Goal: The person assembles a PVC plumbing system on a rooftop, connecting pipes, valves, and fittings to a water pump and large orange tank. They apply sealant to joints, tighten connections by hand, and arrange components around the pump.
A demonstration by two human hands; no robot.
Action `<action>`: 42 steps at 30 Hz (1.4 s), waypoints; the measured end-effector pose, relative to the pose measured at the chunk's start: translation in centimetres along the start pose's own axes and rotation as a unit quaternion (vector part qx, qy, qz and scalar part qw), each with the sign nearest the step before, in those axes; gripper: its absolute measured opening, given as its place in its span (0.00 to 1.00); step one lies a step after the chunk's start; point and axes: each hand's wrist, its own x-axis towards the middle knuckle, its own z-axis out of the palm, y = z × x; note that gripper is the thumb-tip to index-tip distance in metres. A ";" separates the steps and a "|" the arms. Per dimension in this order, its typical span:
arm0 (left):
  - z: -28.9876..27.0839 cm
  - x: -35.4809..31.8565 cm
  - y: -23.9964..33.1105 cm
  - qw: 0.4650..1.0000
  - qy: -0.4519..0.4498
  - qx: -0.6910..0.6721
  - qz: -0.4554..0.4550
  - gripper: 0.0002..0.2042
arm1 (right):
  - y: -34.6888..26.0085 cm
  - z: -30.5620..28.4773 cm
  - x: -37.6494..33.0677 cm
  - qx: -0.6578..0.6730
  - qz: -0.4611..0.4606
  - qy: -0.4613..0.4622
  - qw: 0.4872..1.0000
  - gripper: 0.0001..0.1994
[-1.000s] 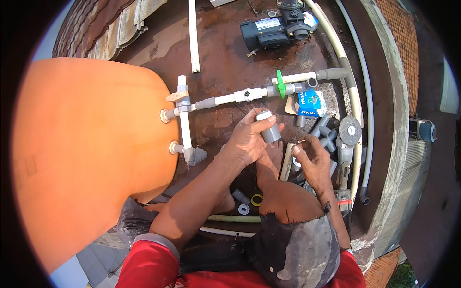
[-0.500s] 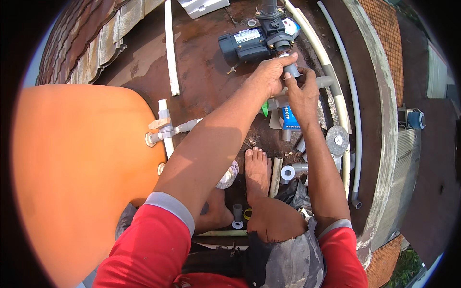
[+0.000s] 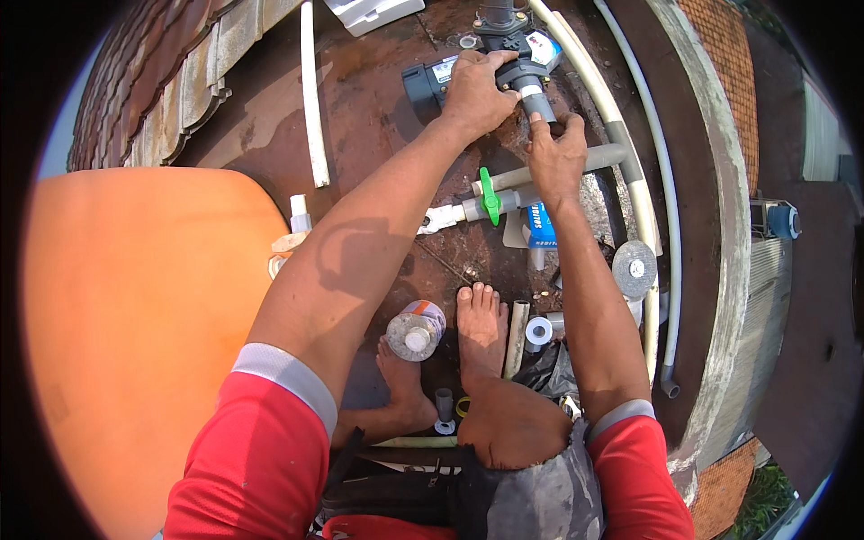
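- Both hands have travelled from the loose fittings near the feet to the far end of the surface: a second ago they were turning a small grey piece beside the valve line, half a second ago they had reached the pump, and now they are settled on it.
- The left hand (image 3: pixel 475 90) lies over the dark pump (image 3: pixel 441 79), fingers curled round the top of its grey outlet fitting (image 3: pixel 531 90); how hard they squeeze I cannot tell.
- The right hand (image 3: pixel 556 162) sits just nearer, fingertips pressed on the lower end of that same fitting, thumb spread wide over the grey pipe (image 3: pixel 576 164) below.
- So the small grey piece looks to have been carried up to the pump outlet; by my reading the work has moved from sorting parts to joining them at the pump.
- Count, as far as shows: one pump, one green-handled valve (image 3: pixel 490 193) on the white line just near the hands, one blue box (image 3: pixel 542 225) beside it.
- One plastic bottle (image 3: pixel 414 331) stands by two bare feet, with one roll of white tape (image 3: pixel 538 329) to their right.
- One grey disc (image 3: pixel 635 268) lies right of the forearm; two long white pipes (image 3: pixel 641 193) curve along the right rim.
- One big orange tank (image 3: pixel 144 342) fills the left, and one loose white pipe (image 3: pixel 312 99) lies far left.
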 end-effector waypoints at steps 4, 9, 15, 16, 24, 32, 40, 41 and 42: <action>-0.2 0.2 0.3 0.997 -0.066 -0.027 0.017 0.32 | 1.2 -0.8 1.1 -0.022 0.004 -0.011 1.000 0.23; -1.6 0.4 0.4 0.989 -0.133 0.013 0.055 0.34 | -1.0 -1.1 0.8 0.160 0.151 -0.107 0.970 0.24; -1.8 1.0 0.4 0.968 -0.171 0.132 0.127 0.33 | -2.0 -2.0 2.0 0.236 0.222 -0.136 0.936 0.25; -1.9 1.1 0.1 0.964 -0.174 0.147 0.140 0.33 | -2.4 -2.1 2.2 0.235 0.236 -0.152 0.931 0.24; -2.1 2.0 0.8 0.960 -0.211 0.134 0.127 0.33 | -2.9 -0.7 1.0 0.198 0.211 -0.079 0.954 0.23; -1.8 3.2 0.0 0.936 -0.172 0.150 0.269 0.32 | -2.7 -1.0 1.0 0.279 0.269 -0.128 0.913 0.33; -1.5 4.3 -0.1 0.921 -0.212 0.168 0.281 0.26 | -2.1 -0.2 1.1 0.302 0.262 -0.077 0.913 0.30; -1.7 4.4 0.0 0.921 -0.216 0.169 0.278 0.26 | -2.2 -0.6 1.1 0.349 0.283 -0.107 0.887 0.29; -1.9 4.5 0.1 0.921 -0.219 0.170 0.274 0.26 | -2.3 -0.7 1.1 0.347 0.290 -0.107 0.885 0.28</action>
